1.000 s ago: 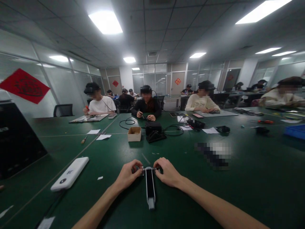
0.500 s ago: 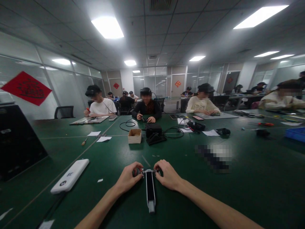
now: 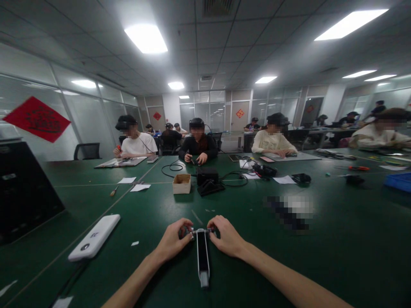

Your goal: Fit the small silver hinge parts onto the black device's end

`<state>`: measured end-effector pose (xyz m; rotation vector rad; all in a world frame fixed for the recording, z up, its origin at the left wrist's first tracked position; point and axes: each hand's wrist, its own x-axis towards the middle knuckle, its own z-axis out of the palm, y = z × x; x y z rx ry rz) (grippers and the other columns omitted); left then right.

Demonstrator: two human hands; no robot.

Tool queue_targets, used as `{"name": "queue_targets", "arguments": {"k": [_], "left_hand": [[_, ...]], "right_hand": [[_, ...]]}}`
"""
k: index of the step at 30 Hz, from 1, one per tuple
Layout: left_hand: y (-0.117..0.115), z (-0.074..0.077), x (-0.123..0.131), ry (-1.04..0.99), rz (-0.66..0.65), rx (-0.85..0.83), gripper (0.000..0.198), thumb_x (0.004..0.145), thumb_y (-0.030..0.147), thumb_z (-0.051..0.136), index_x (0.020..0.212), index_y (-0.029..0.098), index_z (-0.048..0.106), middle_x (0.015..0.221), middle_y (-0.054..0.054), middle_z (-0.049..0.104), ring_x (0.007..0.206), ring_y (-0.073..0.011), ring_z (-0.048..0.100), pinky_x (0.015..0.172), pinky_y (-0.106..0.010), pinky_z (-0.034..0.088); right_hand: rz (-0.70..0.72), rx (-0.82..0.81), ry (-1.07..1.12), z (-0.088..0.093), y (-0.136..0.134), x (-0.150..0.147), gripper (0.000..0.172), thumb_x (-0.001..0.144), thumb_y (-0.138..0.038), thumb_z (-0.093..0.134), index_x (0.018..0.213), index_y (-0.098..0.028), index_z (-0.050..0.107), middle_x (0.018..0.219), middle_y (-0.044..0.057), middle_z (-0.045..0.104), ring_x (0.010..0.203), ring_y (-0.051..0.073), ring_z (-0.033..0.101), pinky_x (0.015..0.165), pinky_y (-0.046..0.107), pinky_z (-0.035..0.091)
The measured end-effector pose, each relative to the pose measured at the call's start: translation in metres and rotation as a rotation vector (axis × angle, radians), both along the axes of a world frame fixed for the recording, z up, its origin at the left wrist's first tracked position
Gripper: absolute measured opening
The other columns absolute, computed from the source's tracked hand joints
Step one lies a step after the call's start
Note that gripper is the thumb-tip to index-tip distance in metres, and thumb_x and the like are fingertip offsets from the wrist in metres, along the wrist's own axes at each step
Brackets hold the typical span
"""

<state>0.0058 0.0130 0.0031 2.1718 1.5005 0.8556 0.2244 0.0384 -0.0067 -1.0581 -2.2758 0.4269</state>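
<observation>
In the head view, a small T-shaped object [image 3: 202, 254] lies lengthwise before me on the green table. It has a long black strip in a pale metallic frame, a grey block at the near end and a thin crossbar at the far end. My left hand [image 3: 173, 240] pinches the left end of that crossbar between thumb and fingers. On the opposite side, my right hand [image 3: 227, 236] pinches the right end the same way. The fingertips partly hide small parts at both ends, and I cannot make these out.
A white power bank [image 3: 95, 238] with a cable lies left. Ahead stand a small cardboard box [image 3: 181, 184] and a black device [image 3: 207, 177] among cables. A paper scrap [image 3: 135, 243] lies nearby. A dark case [image 3: 25, 192] is far left, a blue tray [image 3: 398, 182] far right. Co-workers sit opposite.
My hands and the T-shaped object stay practically where they were. Across the table, the co-workers' hands have shifted slightly.
</observation>
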Motion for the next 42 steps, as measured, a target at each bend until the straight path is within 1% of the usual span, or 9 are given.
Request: {"name": "queue_targets", "arguments": {"k": [4,9,22,25,29,32,37,42], "left_hand": [[0.0009,-0.0017,-0.0002,-0.002,0.010,-0.001,0.021,0.082,0.030,0.052,0.097,0.017,0.059,0.086,-0.003,0.067,0.070,-0.0149,0.058,0.065,-0.026,0.046],[-0.0009,0.0019,0.0008,-0.013,0.022,-0.013,0.024,0.084,0.036,0.050,0.095,0.017,0.060,0.084,-0.003,0.067,0.070,-0.0155,0.059,0.063,-0.025,0.046],[-0.0033,0.0040,0.0028,-0.044,0.025,-0.007,0.024,0.084,0.036,0.049,0.095,0.017,0.060,0.085,-0.003,0.068,0.072,-0.0165,0.062,0.066,-0.026,0.047],[-0.0033,0.0032,0.0031,-0.050,0.009,-0.008,0.024,0.084,0.035,0.048,0.095,0.017,0.060,0.086,-0.003,0.068,0.072,-0.0163,0.063,0.066,-0.026,0.048],[-0.0013,-0.0002,0.0023,-0.073,0.029,0.047,0.021,0.083,0.033,0.049,0.091,0.017,0.060,0.082,-0.003,0.068,0.070,-0.0162,0.062,0.067,-0.027,0.048],[-0.0001,-0.0026,0.0011,-0.082,0.035,0.052,0.021,0.083,0.032,0.049,0.092,0.017,0.060,0.085,-0.004,0.068,0.070,-0.0165,0.062,0.067,-0.027,0.048],[-0.0014,-0.0023,-0.0002,-0.085,0.012,0.026,0.022,0.085,0.032,0.048,0.093,0.017,0.060,0.085,-0.004,0.069,0.071,-0.0169,0.063,0.067,-0.028,0.048],[-0.0026,-0.0020,-0.0006,-0.054,0.022,0.074,0.021,0.085,0.031,0.047,0.094,0.017,0.060,0.084,-0.003,0.068,0.071,-0.0165,0.062,0.068,-0.027,0.048]], "right_hand": [[0.003,-0.009,-0.010,0.0008,-0.0007,0.0002,0.013,0.078,-0.015,0.054,0.090,-0.017,0.059,0.089,0.005,0.058,0.083,0.017,0.052,0.077,0.030,0.043],[0.000,-0.016,-0.010,0.0038,-0.0025,0.0002,0.013,0.078,-0.015,0.054,0.090,-0.017,0.059,0.090,0.005,0.058,0.085,0.018,0.052,0.077,0.030,0.042],[0.010,0.016,-0.063,0.0078,-0.0075,0.0007,0.017,0.079,-0.016,0.053,0.094,-0.016,0.060,0.096,0.007,0.059,0.089,0.020,0.052,0.081,0.033,0.042],[0.007,0.032,-0.069,0.0054,-0.0070,0.0002,0.017,0.079,-0.015,0.053,0.094,-0.016,0.060,0.096,0.006,0.059,0.090,0.020,0.052,0.081,0.033,0.041],[-0.004,0.080,-0.060,-0.0001,-0.0046,-0.0012,0.018,0.077,-0.013,0.053,0.093,-0.016,0.059,0.095,0.006,0.059,0.091,0.020,0.051,0.082,0.033,0.041],[-0.005,0.085,-0.053,-0.0014,-0.0041,-0.0019,0.017,0.078,-0.013,0.053,0.093,-0.016,0.059,0.096,0.006,0.059,0.090,0.020,0.052,0.081,0.033,0.041],[-0.021,0.077,-0.053,0.0012,-0.0065,-0.0022,0.017,0.079,-0.015,0.052,0.093,-0.017,0.060,0.096,0.007,0.059,0.090,0.020,0.052,0.081,0.034,0.042],[-0.021,0.074,-0.053,0.0046,-0.0092,-0.0023,0.016,0.080,-0.016,0.052,0.094,-0.017,0.060,0.097,0.006,0.059,0.090,0.020,0.052,0.081,0.034,0.043]]}}
